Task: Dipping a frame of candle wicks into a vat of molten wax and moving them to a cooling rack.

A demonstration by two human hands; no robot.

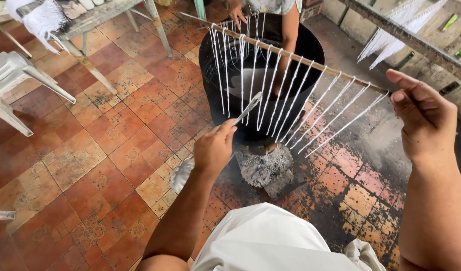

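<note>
A long wooden rod (310, 62) slants over a large black pot (215, 95) that has pale liquid inside. Several thin white candle strands (270, 90) hang from the rod. My right hand (423, 118) grips the rod's near end at the right. My left hand (214, 148) is closed on a metal utensil (248, 108), whose long end points up toward the strands while its blurred other end sits below my wrist. Another person's hand (236, 12) holds the rod's far end behind the pot.
Grey ash and stones (265, 165) lie under the pot on the sooty tiled floor (115, 150). At the left stand a white plastic chair (9, 75) and a wooden bench (95, 20) with white fringe. Another rod with white strands (406, 35) runs along the top right.
</note>
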